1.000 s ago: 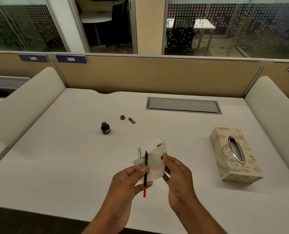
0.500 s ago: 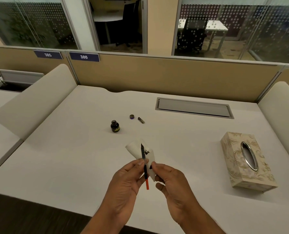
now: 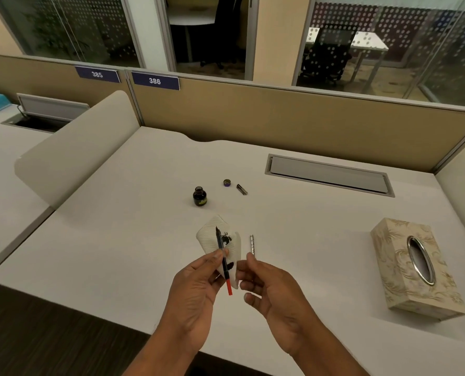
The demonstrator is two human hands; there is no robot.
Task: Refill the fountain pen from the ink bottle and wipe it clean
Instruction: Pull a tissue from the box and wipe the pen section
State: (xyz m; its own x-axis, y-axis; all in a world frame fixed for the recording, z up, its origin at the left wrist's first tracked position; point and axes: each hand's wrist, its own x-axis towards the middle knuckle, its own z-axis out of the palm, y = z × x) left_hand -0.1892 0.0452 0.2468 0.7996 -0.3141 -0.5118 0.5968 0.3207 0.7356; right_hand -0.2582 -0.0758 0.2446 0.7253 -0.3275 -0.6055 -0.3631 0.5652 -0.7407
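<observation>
My left hand [image 3: 196, 289] pinches the thin fountain pen [image 3: 224, 260], which stands nearly upright with its black nib end up and its red end down. Right behind the pen is a white tissue [image 3: 211, 236] with dark ink blots. My right hand [image 3: 274, 291] holds the tissue by its right edge with thumb and fingertips. The open ink bottle [image 3: 199, 196] stands on the desk beyond my hands. Its cap [image 3: 227, 182] and a short dark pen part [image 3: 241, 189] lie to its right. A silver pen piece [image 3: 252, 244] lies just beyond my right thumb.
A patterned tissue box [image 3: 416, 267] sits at the right of the white desk [image 3: 117, 240]. A grey cable hatch [image 3: 329, 175] is set in the desk's far side. Beige partitions enclose the back and both sides.
The tissue has turned behind the pen, so its ink blots now show. My right thumb has slid toward the tissue's right edge. The pen stays upright in my left hand.
</observation>
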